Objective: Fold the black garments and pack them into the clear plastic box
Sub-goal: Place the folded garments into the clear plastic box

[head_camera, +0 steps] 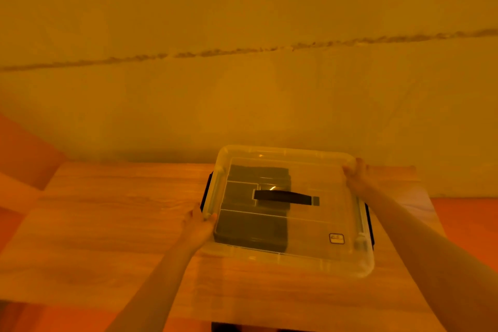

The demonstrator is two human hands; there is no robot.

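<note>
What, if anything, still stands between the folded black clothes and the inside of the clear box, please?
Nothing visible: the folded black clothes already lie inside the clear box, on its left side, seen through the lid. The left hand and right hand hold the lid's edges.

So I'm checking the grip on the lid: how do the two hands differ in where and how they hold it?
The left hand grips the lid at its near left edge, low in the picture; the right hand grips the far right corner, higher up. The left hand's thumb lies on top of the rim; the right hand's fingers curl over the corner. Both hold the same clear lid above the folded black clothes.
</note>
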